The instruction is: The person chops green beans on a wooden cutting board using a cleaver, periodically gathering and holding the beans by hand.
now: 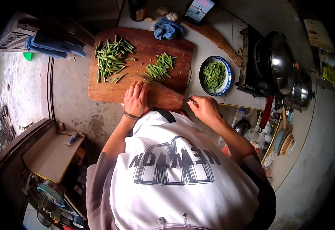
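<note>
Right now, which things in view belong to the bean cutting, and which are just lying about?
Part of the job:
- knife, in the right hand
- wooden board
- green beans on it
- bowl holding more cut beans

Lying about:
- blue cloth
- garlic
- straw brush
- covered pan

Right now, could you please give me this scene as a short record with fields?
Surface: wooden cutting board
On board: larger bean pile at left, smaller bean pile nearer the right edge
Right hand: grips knife
Left hand: at board's near edge, fingers close to the blade
Right of board: blue-rimmed bowl holding cut green beans
Far edge: blue cloth
Far right: lidded pan on stove
</note>
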Demonstrator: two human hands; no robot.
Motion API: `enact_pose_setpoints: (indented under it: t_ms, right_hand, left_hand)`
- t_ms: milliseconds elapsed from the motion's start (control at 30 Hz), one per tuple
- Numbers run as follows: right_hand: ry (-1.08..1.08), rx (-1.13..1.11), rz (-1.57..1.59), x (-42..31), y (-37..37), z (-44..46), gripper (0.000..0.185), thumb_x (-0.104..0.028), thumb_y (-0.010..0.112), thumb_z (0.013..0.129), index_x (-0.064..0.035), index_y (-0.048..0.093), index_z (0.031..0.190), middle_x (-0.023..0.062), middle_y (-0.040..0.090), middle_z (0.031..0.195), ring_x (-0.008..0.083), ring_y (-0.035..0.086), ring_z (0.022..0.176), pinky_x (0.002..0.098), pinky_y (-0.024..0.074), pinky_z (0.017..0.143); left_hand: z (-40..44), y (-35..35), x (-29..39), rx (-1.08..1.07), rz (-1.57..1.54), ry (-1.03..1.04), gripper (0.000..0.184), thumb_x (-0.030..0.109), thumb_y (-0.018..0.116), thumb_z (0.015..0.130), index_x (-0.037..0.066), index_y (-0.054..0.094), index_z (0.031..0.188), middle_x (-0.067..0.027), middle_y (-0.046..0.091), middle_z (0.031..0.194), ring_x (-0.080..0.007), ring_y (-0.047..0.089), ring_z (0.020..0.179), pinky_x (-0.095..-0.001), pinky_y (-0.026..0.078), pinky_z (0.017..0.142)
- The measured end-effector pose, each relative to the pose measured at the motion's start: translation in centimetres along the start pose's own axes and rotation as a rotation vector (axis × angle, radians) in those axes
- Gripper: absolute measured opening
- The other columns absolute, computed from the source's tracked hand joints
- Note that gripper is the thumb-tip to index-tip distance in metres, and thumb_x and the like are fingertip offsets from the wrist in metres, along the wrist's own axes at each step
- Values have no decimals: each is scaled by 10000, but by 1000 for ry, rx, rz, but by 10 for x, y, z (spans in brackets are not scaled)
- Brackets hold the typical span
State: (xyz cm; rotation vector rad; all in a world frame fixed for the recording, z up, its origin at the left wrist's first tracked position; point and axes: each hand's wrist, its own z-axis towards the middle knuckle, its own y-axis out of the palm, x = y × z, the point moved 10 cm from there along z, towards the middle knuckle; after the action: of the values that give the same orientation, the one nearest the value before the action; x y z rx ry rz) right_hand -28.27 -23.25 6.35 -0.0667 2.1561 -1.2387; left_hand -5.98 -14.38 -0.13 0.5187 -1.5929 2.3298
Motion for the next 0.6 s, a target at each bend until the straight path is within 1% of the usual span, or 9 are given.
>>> enact_pose_setpoints:
  t_ms: [200, 333, 600]
  right_hand:
    - [-12, -32, -30, -2, 0, 0, 174, -197, 723, 926, -26, 690, 935, 220, 694, 770, 445, 681, 735, 519, 533, 643]
    - [-58, -19, -38, -6, -10, 3, 162, -190, 726, 925, -33, 710, 961, 209, 698, 767, 423, 691, 727, 506, 541, 645]
    - [-135, -55, -77, -5, -18, 15, 138, -169, 725, 925, -37, 720, 965, 190, 706, 758, 403, 697, 710, 482, 546, 636]
  left_hand:
    - [-3, -1, 1, -13, 14, -8, 364, 118, 673, 916, 39, 671, 1271, -117, 628, 1296, -335, 593, 1241, -443, 503, 974]
    - [-7, 0, 2, -14, 21, -22, 383, 116, 662, 916, 42, 662, 1292, -116, 624, 1316, -331, 586, 1252, -442, 487, 990]
    - [-13, 7, 3, -10, 70, -84, 457, 99, 632, 871, 25, 643, 1322, -113, 612, 1371, -324, 571, 1282, -443, 462, 1020]
